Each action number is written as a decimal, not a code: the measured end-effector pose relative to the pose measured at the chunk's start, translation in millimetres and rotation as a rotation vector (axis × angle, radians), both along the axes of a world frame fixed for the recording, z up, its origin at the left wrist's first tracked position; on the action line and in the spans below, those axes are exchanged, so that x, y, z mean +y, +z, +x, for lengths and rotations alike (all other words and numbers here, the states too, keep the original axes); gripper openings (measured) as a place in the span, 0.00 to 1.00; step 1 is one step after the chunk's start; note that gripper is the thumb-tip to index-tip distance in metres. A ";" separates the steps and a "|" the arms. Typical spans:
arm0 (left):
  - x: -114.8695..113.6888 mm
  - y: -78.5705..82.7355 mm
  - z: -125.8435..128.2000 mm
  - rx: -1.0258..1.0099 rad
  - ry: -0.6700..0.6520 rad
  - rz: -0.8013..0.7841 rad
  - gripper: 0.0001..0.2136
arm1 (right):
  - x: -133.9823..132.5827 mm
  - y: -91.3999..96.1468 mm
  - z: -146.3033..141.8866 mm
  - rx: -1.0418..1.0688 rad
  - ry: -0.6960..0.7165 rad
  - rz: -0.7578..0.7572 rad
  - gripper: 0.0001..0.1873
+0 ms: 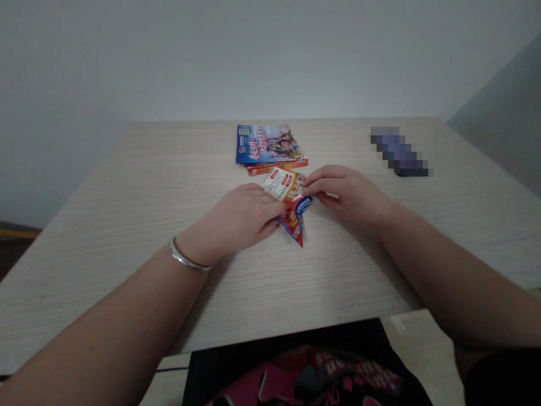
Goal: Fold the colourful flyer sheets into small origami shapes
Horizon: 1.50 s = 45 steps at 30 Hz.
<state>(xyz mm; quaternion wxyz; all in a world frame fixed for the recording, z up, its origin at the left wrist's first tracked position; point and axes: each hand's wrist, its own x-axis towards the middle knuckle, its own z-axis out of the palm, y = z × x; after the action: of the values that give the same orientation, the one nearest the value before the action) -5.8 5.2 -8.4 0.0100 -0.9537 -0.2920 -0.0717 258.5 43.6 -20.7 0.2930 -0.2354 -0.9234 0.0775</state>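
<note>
Between my hands is a printed leaflet [276,181], white, orange, red and blue, folded over with a pointed corner toward me. My left hand [253,217], with a silver bangle on its wrist, pinches the leaflet's left side near the red part. On the other side, my right hand [344,192] grips the right edge with thumb and fingers. Parts of the folds are hidden under the fingers. Just beyond the leaflet lies a stack of leaflets [270,144], the top one blue with a group of figures, orange edges showing beneath.
A blurred-out dark, flat object [397,151] lies at the back right of the pale wood-grain table [169,169]. The table's far edge runs along a plain wall [253,56]. Its near edge is in front of my lap.
</note>
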 end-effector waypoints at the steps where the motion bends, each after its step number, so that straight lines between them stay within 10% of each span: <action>1: -0.7 0.7 0.5 0.002 -0.002 -0.005 0.10 | 0.4 -0.3 -0.4 0.011 0.008 -0.005 0.12; 14: 0.5 -7.1 5.3 -0.005 -0.052 0.061 0.10 | -5.6 -2.0 -8.6 0.068 -0.016 -0.011 0.15; 24: 2.9 -12.7 3.8 -0.044 -0.158 0.035 0.13 | -9.4 -6.4 -15.0 0.240 -0.117 -0.353 0.17; 45: 2.1 -14.5 6.0 -0.341 0.060 0.154 0.09 | -7.3 -23.7 -30.4 0.468 -0.216 -0.704 0.21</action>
<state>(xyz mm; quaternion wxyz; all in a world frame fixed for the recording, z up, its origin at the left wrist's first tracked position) 0.2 7.3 -23.0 0.0354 -0.9150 -0.3113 -0.2541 228.1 36.4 -44.4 0.4028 -0.3921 -0.7195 0.4078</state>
